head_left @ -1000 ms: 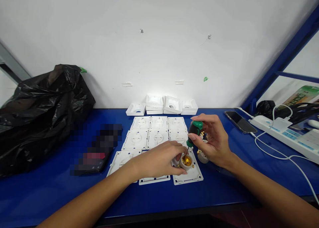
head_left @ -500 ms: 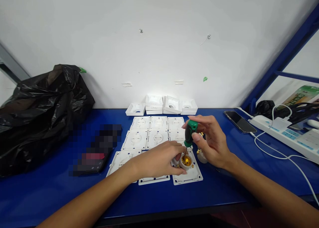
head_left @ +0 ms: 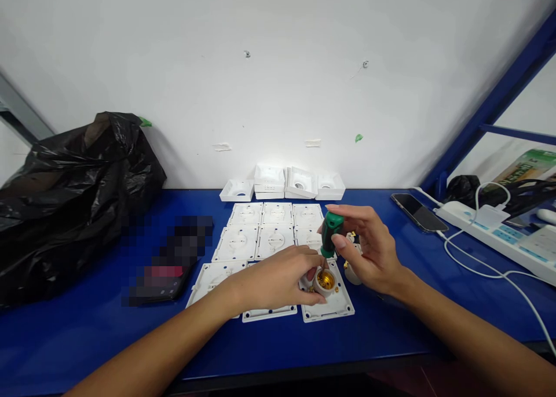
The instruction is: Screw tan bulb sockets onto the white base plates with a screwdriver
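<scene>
My right hand (head_left: 369, 241) is closed round the green and black handle of a screwdriver (head_left: 332, 234), fingertips and thumb on its upper part. The shaft points down into a white lamp socket (head_left: 325, 282) with a brass-coloured inside. Thumb and fingers of my left hand (head_left: 289, 275) grip the socket's sides. It sits on a square white plastic plate (head_left: 334, 310), the front right one of several laid out in rows. Partly hidden behind my right hand is another white socket (head_left: 353, 272) with brass terminals. The screwdriver's tip is hard to make out inside the socket.
Several white square covers (head_left: 269, 180) are stacked against the wall. A black plastic bag (head_left: 78, 200) and a dark phone (head_left: 165, 287) lie to the left. At the right are another phone (head_left: 417, 212), a white power strip (head_left: 499, 235) and white cables (head_left: 473, 268).
The screwdriver handle has turned a little in my right hand, whose fingers have shifted slightly on it. My left hand stays on the socket.
</scene>
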`<action>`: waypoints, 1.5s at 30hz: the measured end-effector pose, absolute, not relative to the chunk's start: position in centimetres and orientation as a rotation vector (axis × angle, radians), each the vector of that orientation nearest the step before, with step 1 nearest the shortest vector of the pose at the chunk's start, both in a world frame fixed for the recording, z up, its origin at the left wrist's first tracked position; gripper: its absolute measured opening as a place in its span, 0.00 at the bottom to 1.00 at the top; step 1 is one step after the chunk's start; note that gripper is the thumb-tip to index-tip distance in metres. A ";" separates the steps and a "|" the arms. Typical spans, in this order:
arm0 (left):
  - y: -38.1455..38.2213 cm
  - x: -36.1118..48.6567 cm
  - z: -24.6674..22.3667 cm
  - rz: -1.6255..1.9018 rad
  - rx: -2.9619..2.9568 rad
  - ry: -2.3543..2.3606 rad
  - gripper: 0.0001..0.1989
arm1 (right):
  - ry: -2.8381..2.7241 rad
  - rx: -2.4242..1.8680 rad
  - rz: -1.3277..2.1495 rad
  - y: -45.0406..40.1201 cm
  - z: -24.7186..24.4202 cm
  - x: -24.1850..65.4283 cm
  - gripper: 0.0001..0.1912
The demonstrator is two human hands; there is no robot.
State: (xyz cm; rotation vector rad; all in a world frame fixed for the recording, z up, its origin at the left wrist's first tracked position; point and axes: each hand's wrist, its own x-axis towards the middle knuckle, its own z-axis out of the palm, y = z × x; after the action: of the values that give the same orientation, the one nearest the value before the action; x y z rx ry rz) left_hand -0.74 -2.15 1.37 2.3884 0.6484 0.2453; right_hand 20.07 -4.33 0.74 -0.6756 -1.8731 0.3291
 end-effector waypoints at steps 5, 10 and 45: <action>-2.1 -0.7 1.5 0.235 2.398 0.644 0.15 | -1.769 -0.679 0.343 -4.3 1.1 19.9 0.22; -2.2 -0.7 1.6 0.230 2.418 0.644 0.16 | -1.790 -0.662 0.430 -4.4 1.4 19.9 0.18; -2.2 -0.8 1.3 0.258 2.409 0.633 0.14 | -1.694 -0.589 0.408 -3.8 1.4 19.5 0.24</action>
State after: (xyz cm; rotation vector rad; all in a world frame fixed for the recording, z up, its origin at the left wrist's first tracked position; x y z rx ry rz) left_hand -0.76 -2.17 1.34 2.4092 0.6326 0.2578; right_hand 19.50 -3.78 1.41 -0.5885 -1.6937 0.4082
